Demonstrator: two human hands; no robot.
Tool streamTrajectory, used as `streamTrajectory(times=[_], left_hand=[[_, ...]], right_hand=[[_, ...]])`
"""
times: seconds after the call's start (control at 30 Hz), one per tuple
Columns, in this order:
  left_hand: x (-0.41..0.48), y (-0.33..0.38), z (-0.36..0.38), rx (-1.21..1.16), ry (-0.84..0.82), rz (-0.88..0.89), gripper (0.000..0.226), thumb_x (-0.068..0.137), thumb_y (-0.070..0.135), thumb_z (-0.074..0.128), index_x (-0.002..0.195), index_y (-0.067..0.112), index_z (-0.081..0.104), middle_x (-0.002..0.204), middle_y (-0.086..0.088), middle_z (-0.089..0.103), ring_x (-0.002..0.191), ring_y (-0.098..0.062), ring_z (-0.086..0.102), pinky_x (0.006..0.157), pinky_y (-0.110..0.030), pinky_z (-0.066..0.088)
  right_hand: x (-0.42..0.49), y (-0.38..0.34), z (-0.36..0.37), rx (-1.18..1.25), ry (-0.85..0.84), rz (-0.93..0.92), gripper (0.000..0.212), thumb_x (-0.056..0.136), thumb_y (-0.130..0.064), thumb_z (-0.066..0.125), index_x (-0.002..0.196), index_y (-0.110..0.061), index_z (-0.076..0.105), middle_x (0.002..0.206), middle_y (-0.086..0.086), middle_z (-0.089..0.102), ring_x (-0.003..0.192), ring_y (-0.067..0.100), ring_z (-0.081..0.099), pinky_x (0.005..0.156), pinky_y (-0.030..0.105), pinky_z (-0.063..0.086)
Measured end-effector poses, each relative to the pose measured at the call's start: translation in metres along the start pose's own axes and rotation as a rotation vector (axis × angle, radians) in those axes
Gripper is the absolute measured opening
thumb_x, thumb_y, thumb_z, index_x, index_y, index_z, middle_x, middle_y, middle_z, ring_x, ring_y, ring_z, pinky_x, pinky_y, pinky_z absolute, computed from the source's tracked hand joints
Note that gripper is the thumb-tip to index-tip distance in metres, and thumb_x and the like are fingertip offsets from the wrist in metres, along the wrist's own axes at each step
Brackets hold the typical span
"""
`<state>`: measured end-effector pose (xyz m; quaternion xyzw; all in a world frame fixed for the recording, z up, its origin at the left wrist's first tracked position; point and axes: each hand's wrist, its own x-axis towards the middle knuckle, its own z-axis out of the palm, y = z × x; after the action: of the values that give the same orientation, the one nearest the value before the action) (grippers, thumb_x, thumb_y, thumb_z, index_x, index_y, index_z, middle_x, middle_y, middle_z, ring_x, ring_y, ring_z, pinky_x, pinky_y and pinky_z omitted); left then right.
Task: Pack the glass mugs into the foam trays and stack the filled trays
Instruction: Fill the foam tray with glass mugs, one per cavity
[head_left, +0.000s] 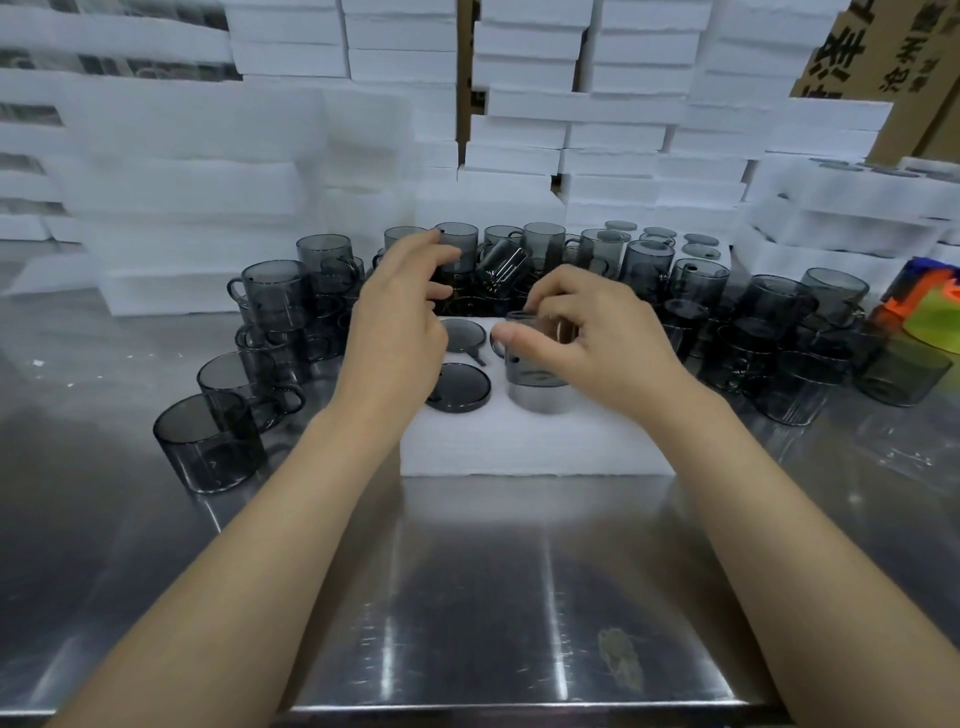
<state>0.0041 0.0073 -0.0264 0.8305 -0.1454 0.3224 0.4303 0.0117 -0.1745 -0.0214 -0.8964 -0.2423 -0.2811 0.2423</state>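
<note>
Two smoky grey glass mugs (458, 387) already sit sunk in the left pockets of the white foam tray (535, 452), with only their round tops showing. A third grey mug (535, 371) stands upright, long axis vertical, partway down the front-right pocket. It is directly beneath the right hand (587, 332), whose thumb and fingers pinch its rim. The left hand (400, 317) hovers at ten o'clock from it, fingers loosely curled, grasping nothing. Seating it probably calls for a straight downward push. Loose grey mugs (275, 296) crowd the steel table (467, 597) from nine round to three o'clock, and stacked foam blocks (613, 135) rise at twelve.
</note>
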Motion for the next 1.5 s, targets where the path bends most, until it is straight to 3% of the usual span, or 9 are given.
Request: streamTrajectory(times=[0.23,0.47,0.7,0.8,0.9,1.03,1.13,1.3,1.5], left_hand=[[-0.003,-0.003,0.002,0.055,-0.051,0.049,0.055,0.072,-0.017,0.033,0.11,0.01,0.063,0.13,0.002,0.053,0.092,-0.018,0.061,0.086,-0.038,0.05],[-0.004,-0.005,0.006,0.101,-0.091,0.069,0.049,0.072,-0.014,0.036,0.102,0.012,0.064,0.121,0.006,0.057,0.091,-0.017,0.06,0.083,-0.043,0.05],[-0.006,-0.007,0.008,0.125,-0.12,0.062,0.044,0.074,-0.011,0.039,0.097,0.016,0.064,0.114,0.01,0.059,0.09,-0.014,0.058,0.081,-0.044,0.05],[-0.006,-0.008,0.007,0.137,-0.137,0.059,0.042,0.074,-0.008,0.04,0.097,0.018,0.064,0.112,0.011,0.059,0.091,-0.012,0.058,0.079,-0.044,0.051],[-0.006,-0.005,0.005,0.15,-0.154,0.034,0.041,0.07,0.003,0.037,0.095,0.021,0.064,0.109,0.012,0.06,0.092,-0.013,0.059,0.079,-0.044,0.05],[-0.006,-0.003,0.003,0.26,-0.108,-0.045,0.039,0.077,0.004,0.038,0.099,0.022,0.064,0.112,0.008,0.061,0.098,-0.019,0.058,0.081,-0.041,0.048],[-0.002,-0.007,-0.002,0.49,-0.064,-0.096,0.036,0.083,0.0,0.043,0.109,0.015,0.063,0.117,-0.004,0.06,0.105,-0.029,0.055,0.084,-0.039,0.042],[0.002,-0.015,-0.019,0.926,-0.115,-0.353,0.032,0.084,0.008,0.051,0.115,0.005,0.054,0.126,-0.018,0.046,0.119,-0.037,0.04,0.094,-0.046,0.034],[0.002,-0.023,-0.029,0.903,-0.272,-0.613,0.039,0.091,0.024,0.05,0.124,0.004,0.044,0.137,-0.018,0.027,0.127,-0.039,0.028,0.097,-0.053,0.034]], right_hand=[[-0.004,-0.004,-0.005,-0.053,-0.116,-0.05,0.042,0.081,-0.059,0.055,0.062,-0.022,0.051,0.079,-0.008,0.054,0.065,0.004,0.049,0.06,0.027,0.032],[-0.002,-0.005,-0.008,-0.043,-0.247,0.034,0.038,0.073,-0.065,0.046,0.103,-0.042,0.055,0.088,-0.017,0.055,0.075,-0.002,0.049,0.065,0.028,0.036],[-0.003,-0.015,-0.002,-0.23,-0.241,0.019,0.048,0.075,-0.074,0.038,0.088,-0.034,0.061,0.087,-0.012,0.052,0.079,0.007,0.05,0.06,0.027,0.033],[-0.004,-0.017,-0.003,-0.139,-0.163,-0.019,0.049,0.086,-0.066,0.032,0.094,-0.033,0.067,0.098,-0.013,0.055,0.091,0.007,0.051,0.072,0.031,0.04],[-0.004,-0.019,0.0,-0.122,-0.244,-0.09,0.055,0.092,-0.06,0.029,0.127,-0.029,0.059,0.131,-0.013,0.051,0.119,0.009,0.045,0.094,0.034,0.039],[-0.007,-0.015,0.009,-0.113,-0.58,-0.025,0.085,0.078,-0.073,0.012,0.151,-0.03,0.022,0.158,-0.015,0.017,0.146,0.008,0.01,0.118,0.036,0.015],[-0.007,-0.013,0.01,-0.139,-0.689,0.022,0.095,0.07,-0.079,0.007,0.152,-0.032,0.007,0.158,-0.019,0.0,0.146,0.007,-0.008,0.12,0.034,-0.004],[-0.007,-0.015,0.01,-0.141,-0.704,0.031,0.096,0.068,-0.081,0.006,0.152,-0.034,0.006,0.158,-0.022,-0.004,0.145,0.005,-0.012,0.119,0.037,-0.008],[-0.008,-0.015,0.009,-0.119,-0.692,0.043,0.094,0.069,-0.08,0.009,0.152,-0.035,0.008,0.158,-0.022,-0.001,0.145,0.003,-0.009,0.119,0.036,-0.008]])
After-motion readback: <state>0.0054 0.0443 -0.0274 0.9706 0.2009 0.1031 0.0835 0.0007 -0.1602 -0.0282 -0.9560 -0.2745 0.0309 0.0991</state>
